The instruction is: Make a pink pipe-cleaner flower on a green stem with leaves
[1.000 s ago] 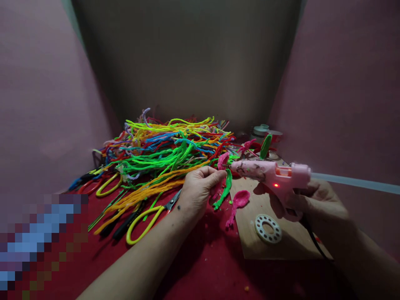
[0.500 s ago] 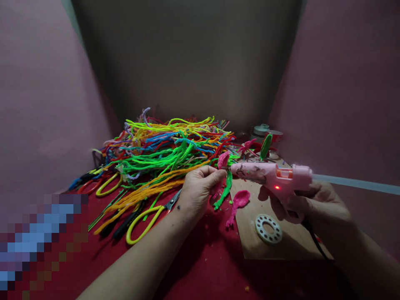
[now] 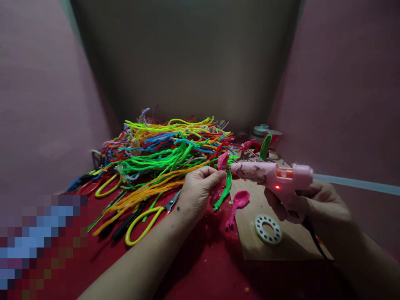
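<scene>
My left hand (image 3: 200, 187) pinches a pink fuzzy petal (image 3: 223, 160) made of pipe cleaner between thumb and forefinger. Wrapped round its grip, my right hand (image 3: 321, 202) holds a pink glue gun (image 3: 259, 171), its red light glowing and a long clear glue stick (image 3: 356, 183) sticking out of the back. The gun's nozzle is at the petal, close to my left fingertips; whether it touches cannot be made out. A green pipe-cleaner piece (image 3: 224, 193) hangs or lies just below. Another pink petal (image 3: 240, 200) lies at the edge of the wooden board (image 3: 256, 250).
A large heap of coloured pipe cleaners (image 3: 168, 146) covers the back left. Yellow-handled scissors (image 3: 140, 227) lie beside my left forearm. A white ring with holes (image 3: 268, 229) rests on the board. Farther back are a green leaf (image 3: 265, 146), a pink flower (image 3: 246, 146) and a jar (image 3: 261, 130).
My right forefinger has drawn in against the glue gun's trigger area. Otherwise both hands, the petal and the gun stay almost in place.
</scene>
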The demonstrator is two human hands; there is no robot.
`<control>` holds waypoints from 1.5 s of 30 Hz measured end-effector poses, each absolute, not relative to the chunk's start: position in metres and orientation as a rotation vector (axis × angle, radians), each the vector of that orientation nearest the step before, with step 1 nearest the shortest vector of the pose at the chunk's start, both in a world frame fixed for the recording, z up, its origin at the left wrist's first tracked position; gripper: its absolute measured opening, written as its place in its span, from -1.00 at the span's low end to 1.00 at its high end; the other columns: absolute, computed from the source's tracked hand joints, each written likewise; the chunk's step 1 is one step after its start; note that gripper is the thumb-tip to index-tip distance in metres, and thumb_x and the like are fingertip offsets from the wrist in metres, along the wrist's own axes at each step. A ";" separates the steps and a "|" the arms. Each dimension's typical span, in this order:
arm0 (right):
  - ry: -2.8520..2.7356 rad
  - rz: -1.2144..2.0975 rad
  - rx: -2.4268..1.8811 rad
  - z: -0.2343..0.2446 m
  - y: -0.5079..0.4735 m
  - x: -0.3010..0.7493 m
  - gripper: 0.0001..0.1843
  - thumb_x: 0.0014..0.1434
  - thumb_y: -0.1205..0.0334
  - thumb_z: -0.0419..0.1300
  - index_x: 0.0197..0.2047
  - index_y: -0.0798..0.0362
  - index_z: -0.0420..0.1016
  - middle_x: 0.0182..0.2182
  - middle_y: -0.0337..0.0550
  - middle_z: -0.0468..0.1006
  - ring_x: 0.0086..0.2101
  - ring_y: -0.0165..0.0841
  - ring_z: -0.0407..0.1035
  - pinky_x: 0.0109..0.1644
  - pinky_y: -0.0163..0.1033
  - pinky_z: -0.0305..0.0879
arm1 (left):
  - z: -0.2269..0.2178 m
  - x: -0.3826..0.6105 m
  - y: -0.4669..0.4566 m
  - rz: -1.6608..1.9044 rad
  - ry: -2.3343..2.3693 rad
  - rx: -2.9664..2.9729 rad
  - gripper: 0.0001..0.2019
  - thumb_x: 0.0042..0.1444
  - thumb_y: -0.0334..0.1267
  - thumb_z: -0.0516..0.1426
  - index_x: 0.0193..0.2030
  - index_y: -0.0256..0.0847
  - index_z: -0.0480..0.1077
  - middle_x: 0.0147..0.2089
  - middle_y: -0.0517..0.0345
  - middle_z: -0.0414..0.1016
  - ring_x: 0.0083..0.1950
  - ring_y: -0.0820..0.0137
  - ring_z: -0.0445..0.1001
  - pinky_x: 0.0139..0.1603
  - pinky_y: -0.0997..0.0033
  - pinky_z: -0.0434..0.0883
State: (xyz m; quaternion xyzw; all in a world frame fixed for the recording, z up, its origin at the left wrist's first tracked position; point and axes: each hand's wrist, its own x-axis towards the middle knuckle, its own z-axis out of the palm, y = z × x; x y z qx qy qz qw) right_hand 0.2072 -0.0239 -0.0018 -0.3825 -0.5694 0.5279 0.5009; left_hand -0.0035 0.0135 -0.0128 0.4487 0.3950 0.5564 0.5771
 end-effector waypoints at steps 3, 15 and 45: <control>-1.339 1.248 -0.962 -0.001 -0.025 0.206 -0.76 -0.22 0.10 0.37 -0.57 0.10 0.50 -0.59 -0.12 0.42 -0.64 -0.43 0.19 -0.65 -0.35 -0.04 | -0.013 -0.003 0.013 1.303 0.920 1.050 -0.75 -0.18 -0.21 0.29 -0.58 -0.27 0.31 -0.71 0.38 0.19 -0.73 0.68 0.07 -0.71 0.61 0.02; -1.439 1.259 -0.872 -0.006 -0.020 0.211 -0.78 -0.08 0.08 0.29 -0.41 0.07 0.57 -0.60 -0.09 0.46 -0.63 -0.41 0.21 -0.63 -0.36 -0.05 | -0.013 -0.003 0.011 1.282 0.902 1.064 -0.76 -0.13 -0.24 0.26 -0.58 -0.27 0.28 -0.71 0.39 0.17 -0.72 0.68 0.09 -0.70 0.63 0.04; -1.341 1.005 -0.850 0.003 -0.024 0.203 -0.81 -0.02 0.20 0.18 -0.37 0.11 0.54 -0.64 -0.15 0.41 -0.64 -0.43 0.15 -0.59 -0.30 -0.13 | -0.015 -0.006 0.012 1.287 0.895 1.075 -0.75 -0.12 -0.23 0.26 -0.58 -0.28 0.28 -0.70 0.37 0.19 -0.73 0.70 0.07 -0.70 0.63 0.03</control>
